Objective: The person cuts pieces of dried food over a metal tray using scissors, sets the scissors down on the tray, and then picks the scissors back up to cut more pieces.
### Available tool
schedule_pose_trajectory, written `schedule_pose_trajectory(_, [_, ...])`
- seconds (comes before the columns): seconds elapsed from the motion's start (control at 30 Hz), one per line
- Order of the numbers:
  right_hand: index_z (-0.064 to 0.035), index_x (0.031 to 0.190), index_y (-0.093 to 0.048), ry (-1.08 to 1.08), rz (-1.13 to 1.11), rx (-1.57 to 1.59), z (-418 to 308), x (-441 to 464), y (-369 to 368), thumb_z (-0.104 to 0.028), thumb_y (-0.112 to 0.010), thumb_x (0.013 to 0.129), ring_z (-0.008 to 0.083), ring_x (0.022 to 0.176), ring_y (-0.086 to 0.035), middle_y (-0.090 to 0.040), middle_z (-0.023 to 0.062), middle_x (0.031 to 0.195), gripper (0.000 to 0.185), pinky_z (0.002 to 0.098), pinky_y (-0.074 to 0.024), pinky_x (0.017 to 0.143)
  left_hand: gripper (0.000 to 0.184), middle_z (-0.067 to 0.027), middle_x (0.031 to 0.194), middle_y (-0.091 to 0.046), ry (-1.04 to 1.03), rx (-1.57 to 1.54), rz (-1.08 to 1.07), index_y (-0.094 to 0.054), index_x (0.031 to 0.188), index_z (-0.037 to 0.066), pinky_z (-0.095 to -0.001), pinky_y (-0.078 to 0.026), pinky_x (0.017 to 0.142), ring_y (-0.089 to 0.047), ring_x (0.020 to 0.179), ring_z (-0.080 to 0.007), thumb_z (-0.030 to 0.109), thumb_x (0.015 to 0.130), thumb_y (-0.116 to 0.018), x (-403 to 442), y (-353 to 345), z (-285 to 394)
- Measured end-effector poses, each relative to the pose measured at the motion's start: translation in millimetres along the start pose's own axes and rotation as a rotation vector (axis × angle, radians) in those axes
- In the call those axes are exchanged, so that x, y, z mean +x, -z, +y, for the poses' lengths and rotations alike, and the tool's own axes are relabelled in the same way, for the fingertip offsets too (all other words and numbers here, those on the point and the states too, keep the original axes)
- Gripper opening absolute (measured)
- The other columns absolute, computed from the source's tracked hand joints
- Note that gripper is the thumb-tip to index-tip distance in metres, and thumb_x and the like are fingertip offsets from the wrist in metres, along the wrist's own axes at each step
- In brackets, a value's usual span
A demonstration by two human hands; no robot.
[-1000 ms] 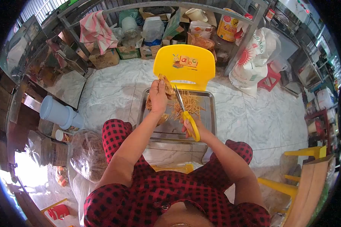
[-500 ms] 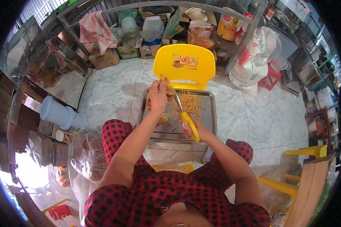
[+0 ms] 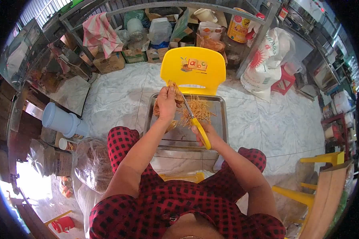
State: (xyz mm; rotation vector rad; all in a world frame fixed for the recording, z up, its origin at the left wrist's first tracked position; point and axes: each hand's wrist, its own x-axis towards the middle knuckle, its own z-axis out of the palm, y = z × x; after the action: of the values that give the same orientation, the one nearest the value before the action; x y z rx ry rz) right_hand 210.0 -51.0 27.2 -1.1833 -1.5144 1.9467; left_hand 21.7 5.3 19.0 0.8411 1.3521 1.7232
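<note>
My left hand (image 3: 166, 103) pinches a flat, tan-brown piece of dried food (image 3: 178, 94), whose exact kind I cannot make out. Yellow-handled scissors (image 3: 203, 134) are in my right hand (image 3: 211, 137), their blades pointing up and left against the piece. Below both hands lies a metal tray (image 3: 225, 127). Thin, light-brown strips (image 3: 199, 108) are heaped in it, right of the blades. More brown pieces (image 3: 171, 126) rest at the tray's left side, partly hidden by my left hand and forearm.
The tray sits in front of a yellow chair back (image 3: 193, 65) with "abc" on it. Boxes and bags crowd the rack behind. A white sack (image 3: 263, 65) stands at the right, a pale blue bucket (image 3: 56, 117) lies at the left, and a yellow stool (image 3: 327, 158) is at the right.
The scissors have shifted very slightly at the piece, and my right hand's fingers have moved a little on the handles. My left hand keeps its hold almost unchanged.
</note>
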Motion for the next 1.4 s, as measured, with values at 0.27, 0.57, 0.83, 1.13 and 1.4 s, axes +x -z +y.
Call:
schedule_pose_trajectory(0.27, [-0.0056, 0.096, -0.054, -0.015, 0.003, -0.087, 5.2, 2.6, 4.4, -0.043, -0.06, 0.082, 0.0094, 0.042, -0.045, -0.045, -0.0018, 0.055, 0.041, 0.0239, -0.0381, 0.039, 0.019, -0.0016, 0.065, -0.049, -0.028, -0.019, -0.001, -0.047, 0.082, 0.003, -0.0235, -0.042, 0.035, -0.05, 0.043, -0.0091, 0.019, 0.093, -0.044, 1.5, 2.0, -1.5])
schedule_pose_trajectory(0.57, [-0.0055, 0.103, -0.052, 0.102, 0.023, -0.127, 13.1, 11.1, 2.1, -0.044, -0.056, 0.084, 0.0092, 0.044, -0.046, -0.045, -0.0012, 0.057, 0.044, 0.0235, -0.0414, 0.041, 0.015, -0.0014, 0.065, -0.054, 0.013, 0.076, -0.039, -0.052, 0.083, 0.004, -0.0227, -0.04, 0.037, -0.049, 0.045, -0.0082, 0.015, 0.091, -0.046, -6.9, -1.1, -7.3])
schedule_pose_trajectory(0.83, [-0.0049, 0.102, -0.053, 0.046, 0.036, -0.097, 5.5, 7.0, 2.2, -0.043, -0.059, 0.083, 0.0089, 0.043, -0.045, -0.045, -0.0012, 0.056, 0.043, 0.0236, -0.0388, 0.039, 0.016, -0.0027, 0.066, -0.053, 0.03, 0.046, -0.031, -0.052, 0.083, 0.002, -0.0236, -0.04, 0.035, -0.052, 0.044, -0.0102, 0.015, 0.091, -0.047, -11.3, -2.1, -0.2])
schedule_pose_trajectory(1.13, [-0.0037, 0.1, -0.055, 0.073, 0.069, -0.152, 9.3, 8.5, -2.6, -0.046, -0.057, 0.083, 0.0099, 0.041, -0.046, -0.046, 0.0003, 0.056, 0.046, 0.0243, -0.0374, 0.038, 0.019, -0.0027, 0.065, -0.054, 0.039, 0.043, -0.054, -0.053, 0.083, 0.002, -0.0226, -0.04, 0.035, -0.051, 0.043, -0.0101, 0.019, 0.09, -0.05, -11.5, -2.1, -6.0])
schedule_pose_trajectory(1.4, [-0.0031, 0.098, -0.056, 0.117, 0.06, -0.15, 10.3, 14.3, 5.5, -0.047, -0.055, 0.083, 0.0104, 0.04, -0.047, -0.048, 0.0012, 0.055, 0.047, 0.0239, -0.0395, 0.038, 0.016, -0.0024, 0.062, -0.053, 0.036, 0.048, -0.13, -0.053, 0.08, 0.001, -0.0227, -0.042, 0.035, -0.051, 0.044, -0.0093, 0.014, 0.089, -0.049, -13.3, -3.4, -23.0])
